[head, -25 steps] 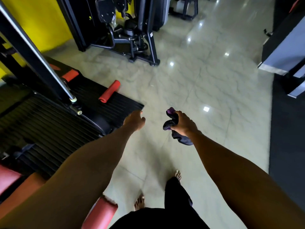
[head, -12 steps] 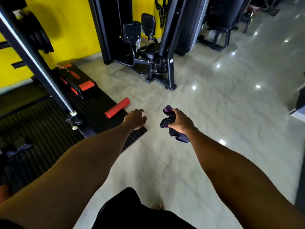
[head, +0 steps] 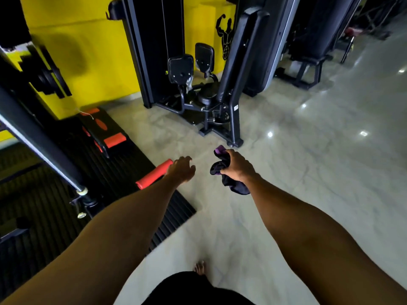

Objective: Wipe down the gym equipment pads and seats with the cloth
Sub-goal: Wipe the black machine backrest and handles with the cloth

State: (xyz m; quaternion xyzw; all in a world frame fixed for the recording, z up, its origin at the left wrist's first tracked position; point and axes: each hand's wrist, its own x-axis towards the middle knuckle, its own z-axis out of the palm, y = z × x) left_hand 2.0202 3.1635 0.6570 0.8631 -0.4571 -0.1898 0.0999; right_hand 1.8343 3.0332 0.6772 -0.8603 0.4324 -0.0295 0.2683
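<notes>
My right hand (head: 236, 167) is held out over the floor and grips a bunched dark purple cloth (head: 224, 172) that hangs below the fist. My left hand (head: 181, 170) reaches forward beside it, fingers loosely apart, holding nothing. Ahead stands a black machine with two black leg pads (head: 180, 68), a round black seat (head: 207, 94) and a tall black back pad (head: 246, 47). A red foam roller (head: 152, 176) lies on the black ribbed mat (head: 123, 150) just left of my left hand.
A slanted steel bar (head: 41, 148) of a rack crosses the left side over the mat. A low black step with red patches (head: 103, 128) sits by the yellow wall (head: 88, 40). More black machines (head: 312, 40) stand at the back right. Glossy pale floor (head: 308, 161) spreads to the right.
I have walked forward and my view has lifted: the black machine with pads is nearer and larger. Both hands keep their pose, the cloth still in my right hand.
</notes>
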